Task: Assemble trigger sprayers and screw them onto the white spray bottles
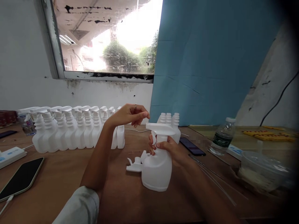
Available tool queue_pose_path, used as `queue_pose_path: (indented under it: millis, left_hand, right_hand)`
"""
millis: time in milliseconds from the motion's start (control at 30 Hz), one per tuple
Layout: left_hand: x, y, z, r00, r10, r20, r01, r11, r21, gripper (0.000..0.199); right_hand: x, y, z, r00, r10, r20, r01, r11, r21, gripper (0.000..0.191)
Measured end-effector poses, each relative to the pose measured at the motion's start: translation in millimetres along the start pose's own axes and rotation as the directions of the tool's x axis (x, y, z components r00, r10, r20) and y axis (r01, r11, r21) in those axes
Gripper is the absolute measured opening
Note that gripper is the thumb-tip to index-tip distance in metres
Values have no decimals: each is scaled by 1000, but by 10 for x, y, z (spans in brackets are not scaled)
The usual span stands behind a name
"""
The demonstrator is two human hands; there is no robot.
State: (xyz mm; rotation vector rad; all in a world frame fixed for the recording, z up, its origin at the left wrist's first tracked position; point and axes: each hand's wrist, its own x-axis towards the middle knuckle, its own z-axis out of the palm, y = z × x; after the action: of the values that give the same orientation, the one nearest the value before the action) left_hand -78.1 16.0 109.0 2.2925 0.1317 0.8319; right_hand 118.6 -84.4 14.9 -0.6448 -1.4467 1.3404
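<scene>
One smooth, bulbous bottle point(157, 172) is gripped by the right hand point(172, 147) — left hand point(129, 115) loosely half-curled

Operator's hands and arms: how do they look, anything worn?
Left hand: ungloved, wearing a slim silvery ring. Left arm: bare below a pale grey sleeve ending near the elbow. Right hand: ungloved, no ring visible. Right forearm: bare, no sleeve in view.

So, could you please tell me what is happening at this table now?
A person's right hand grips a white spray bottle at its neck, with a spray top on it. The left hand is raised near that top and seems to hold nothing. At least one loose top lies beside the bottle. A row of topped bottles stands left; bare-necked ones stand behind, to the right.
</scene>
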Motion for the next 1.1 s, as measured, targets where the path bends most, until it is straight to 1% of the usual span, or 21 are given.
queue_pose_path:
  millis: [33, 100, 200, 233, 267, 333, 367, 400, 467, 500, 533, 567, 600, 667, 733, 767, 833, 900, 933, 1033, 1100]
  left_hand:
    - [-3, 7, -3, 1000, -2, 16, 2, 1000, 3, 31]
    - [3, 34, 14, 996, 8, 91, -10, 1000, 21, 28]
    - [31, 89, 82, 974, 47, 223, -70, 993, 96, 38]
    - [41, 105, 111, 970, 59, 236, -92, 986, 136, 40]
    - [49, 118, 141, 972, 71, 225, -113, 977, 180, 40]
    - [56, 137, 196, 983, 99, 156, -140, 950, 280, 34]
    - [55, 143, 217, 987, 116, 110, -146, 936, 321, 31]
    - [50, 147, 230, 988, 140, 59, -152, 926, 346, 29]
    - [33, 148, 228, 979, 189, -76, -148, 917, 370, 28]
    - [22, 144, 211, 963, 216, -162, -140, 913, 384, 27]
    - [10, 136, 185, 937, 245, -251, -127, 904, 409, 27]
    - [-1, 122, 150, 902, 276, -331, -108, 889, 446, 26]
    - [-10, 102, 111, 866, 307, -395, -85, 869, 488, 25]
    - [-17, 36, 27, 804, 361, -472, -38, 825, 564, 22]
    - [0, -64, -49, 769, 405, -495, -4, 777, 630, 19]
    - [18, -126, -80, 760, 422, -494, 14, 750, 661, 19]
    - [65, -264, -127, 760, 435, -483, 65, 689, 722, 19]
    - [117, -402, -154, 784, 395, -478, 150, 627, 764, 20]
    - [140, -464, -163, 803, 354, -479, 199, 599, 776, 20]
    - [185, -616, -177, 857, 186, -480, 332, 512, 792, 17]
    - [195, -691, -187, 873, 98, -478, 385, 464, 798, 16]
  right_hand:
    - [-6, 6, 8, 1000, -3, -2, 3, 1000, -2, 15]
    - [-24, 39, 6, 1000, -25, 2, 25, 1000, -8, 23]
    - [-67, 118, -32, 996, -58, -63, 55, 998, -36, 26]
    - [-84, 144, -51, 994, -63, -94, 56, 996, -73, 25]
    - [-101, 165, -71, 989, -69, -127, 52, 990, -133, 26]
    - [-134, 185, -111, 977, -105, -185, 43, 949, -312, 32]
    - [-151, 183, -130, 964, -152, -220, 53, 916, -398, 37]
    - [-168, 172, -149, 942, -215, -258, 76, 884, -462, 42]
    - [-212, 127, -193, 877, -360, -317, 162, 845, -510, 49]
    - [-239, 97, -221, 839, -421, -345, 208, 833, -513, 50]
    - [-272, 64, -255, 806, -461, -372, 232, 824, -517, 48]
    - [-310, 32, -295, 793, -470, -388, 226, 818, -528, 46]
    - [-351, 5, -344, 799, -452, -397, 192, 817, -544, 44]
    - [-440, -22, -460, 834, -368, -411, 79, 817, -571, 43]
    - [-525, 1, -588, 865, -270, -424, -31, 813, -582, 43]
    - [-561, 32, -650, 868, -242, -434, -67, 809, -584, 43]
    - [-613, 122, -758, 860, -225, -459, -107, 799, -592, 42]
    - [-631, 231, -837, 847, -234, -478, -132, 778, -614, 41]
    - [-629, 287, -866, 843, -245, -479, -149, 750, -645, 41]
    - [-602, 432, -920, 848, -285, -447, -211, 593, -777, 43]
    - [-590, 501, -943, 857, -300, -419, -234, 497, -836, 42]
